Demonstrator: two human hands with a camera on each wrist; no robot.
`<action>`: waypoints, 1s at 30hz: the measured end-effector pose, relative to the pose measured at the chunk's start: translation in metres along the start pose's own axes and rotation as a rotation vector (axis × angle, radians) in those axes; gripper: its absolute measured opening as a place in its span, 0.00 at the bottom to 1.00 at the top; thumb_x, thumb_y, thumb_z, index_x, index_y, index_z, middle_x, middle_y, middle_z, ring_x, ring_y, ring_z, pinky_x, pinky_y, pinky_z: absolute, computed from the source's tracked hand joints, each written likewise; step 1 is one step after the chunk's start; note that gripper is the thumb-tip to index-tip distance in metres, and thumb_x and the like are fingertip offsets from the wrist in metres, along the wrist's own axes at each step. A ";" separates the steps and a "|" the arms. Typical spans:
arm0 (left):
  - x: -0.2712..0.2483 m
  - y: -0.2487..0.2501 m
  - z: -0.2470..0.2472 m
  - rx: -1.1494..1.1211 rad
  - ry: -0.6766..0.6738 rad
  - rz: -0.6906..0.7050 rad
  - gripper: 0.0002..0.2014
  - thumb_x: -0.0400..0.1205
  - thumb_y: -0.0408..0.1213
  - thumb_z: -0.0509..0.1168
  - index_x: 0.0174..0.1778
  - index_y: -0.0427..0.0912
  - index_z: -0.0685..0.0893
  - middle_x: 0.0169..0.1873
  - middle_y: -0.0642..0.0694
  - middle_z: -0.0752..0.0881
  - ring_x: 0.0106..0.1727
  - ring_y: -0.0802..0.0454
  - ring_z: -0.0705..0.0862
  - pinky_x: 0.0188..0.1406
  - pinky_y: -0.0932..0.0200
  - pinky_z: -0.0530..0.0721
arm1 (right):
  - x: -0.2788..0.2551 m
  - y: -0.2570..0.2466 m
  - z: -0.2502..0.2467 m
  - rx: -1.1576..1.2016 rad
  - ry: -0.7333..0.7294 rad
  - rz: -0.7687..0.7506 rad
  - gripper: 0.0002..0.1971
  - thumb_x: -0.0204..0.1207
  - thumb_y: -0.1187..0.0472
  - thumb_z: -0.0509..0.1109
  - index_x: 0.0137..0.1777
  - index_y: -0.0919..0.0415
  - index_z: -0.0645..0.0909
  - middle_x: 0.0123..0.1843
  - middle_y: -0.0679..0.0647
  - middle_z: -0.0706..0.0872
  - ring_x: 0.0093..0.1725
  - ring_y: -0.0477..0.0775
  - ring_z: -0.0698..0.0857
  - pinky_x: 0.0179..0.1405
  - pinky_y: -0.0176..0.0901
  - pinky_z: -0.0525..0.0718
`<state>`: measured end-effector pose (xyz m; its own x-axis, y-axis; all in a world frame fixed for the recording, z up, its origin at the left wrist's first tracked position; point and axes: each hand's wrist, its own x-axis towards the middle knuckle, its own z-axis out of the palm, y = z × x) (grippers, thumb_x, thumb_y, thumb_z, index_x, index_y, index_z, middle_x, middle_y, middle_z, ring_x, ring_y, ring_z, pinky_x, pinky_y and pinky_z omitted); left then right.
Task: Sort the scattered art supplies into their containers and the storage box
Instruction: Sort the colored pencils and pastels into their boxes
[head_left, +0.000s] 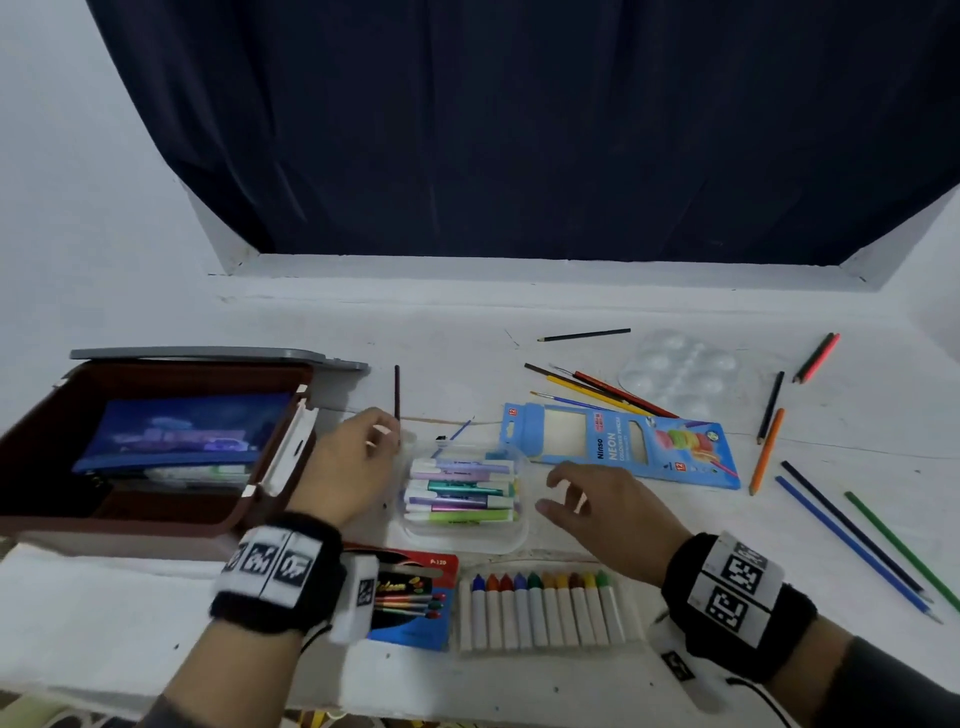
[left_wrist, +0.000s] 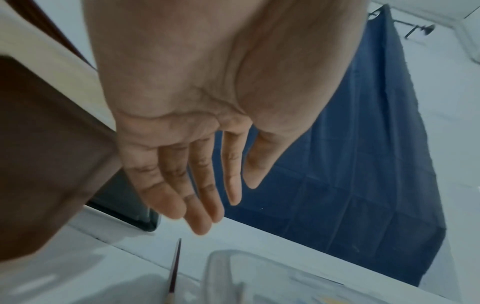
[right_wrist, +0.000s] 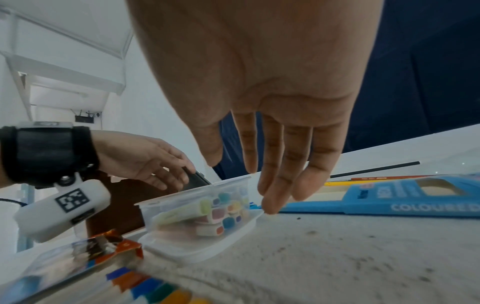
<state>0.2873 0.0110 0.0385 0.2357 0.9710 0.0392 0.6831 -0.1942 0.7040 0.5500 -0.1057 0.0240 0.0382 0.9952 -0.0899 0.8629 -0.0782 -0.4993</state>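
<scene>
- While both hands hover over the white table (head_left: 519, 312), the left hand (head_left: 353, 462) is open, its fingers straight, and holds nothing; it is between the storage box (head_left: 156, 519) and the clear container (head_left: 467, 535).
- The right hand (head_left: 608, 514) is also open and empty, with relaxed fingers just right of the container.
- The container holds pastel markers (head_left: 460, 488).
- Coloured pencils (head_left: 852, 540) lie scattered at the right, near the blue pencil box (head_left: 618, 441).
- A crayon tray (head_left: 545, 608) lies at the near edge.

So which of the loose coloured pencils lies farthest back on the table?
The dark pencil lying almost level, alone behind the fanned pencils and beside the clear palette; every other one sits nearer the person.
</scene>
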 end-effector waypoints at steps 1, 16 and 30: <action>0.016 0.002 0.002 0.019 -0.030 -0.048 0.07 0.86 0.36 0.63 0.46 0.51 0.84 0.42 0.53 0.87 0.44 0.57 0.85 0.40 0.66 0.76 | 0.007 -0.004 0.001 0.021 0.013 0.000 0.18 0.80 0.36 0.64 0.62 0.45 0.78 0.47 0.45 0.85 0.45 0.43 0.84 0.49 0.43 0.86; 0.115 0.027 0.032 0.529 -0.564 -0.069 0.08 0.79 0.38 0.74 0.52 0.42 0.91 0.50 0.44 0.90 0.47 0.47 0.84 0.47 0.59 0.83 | 0.054 -0.005 0.003 0.024 -0.294 0.025 0.20 0.84 0.40 0.60 0.69 0.49 0.67 0.52 0.57 0.89 0.43 0.57 0.89 0.50 0.58 0.88; 0.137 0.030 0.038 0.742 -0.679 0.001 0.12 0.75 0.38 0.77 0.50 0.34 0.92 0.48 0.38 0.93 0.52 0.43 0.91 0.52 0.49 0.89 | 0.070 -0.005 -0.010 -0.072 -0.364 -0.011 0.25 0.77 0.33 0.66 0.64 0.51 0.73 0.57 0.52 0.87 0.52 0.55 0.85 0.57 0.56 0.85</action>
<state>0.3660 0.1330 0.0383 0.4222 0.7309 -0.5362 0.8863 -0.4571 0.0749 0.5533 -0.0353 0.0285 -0.1419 0.9090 -0.3919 0.8960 -0.0503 -0.4412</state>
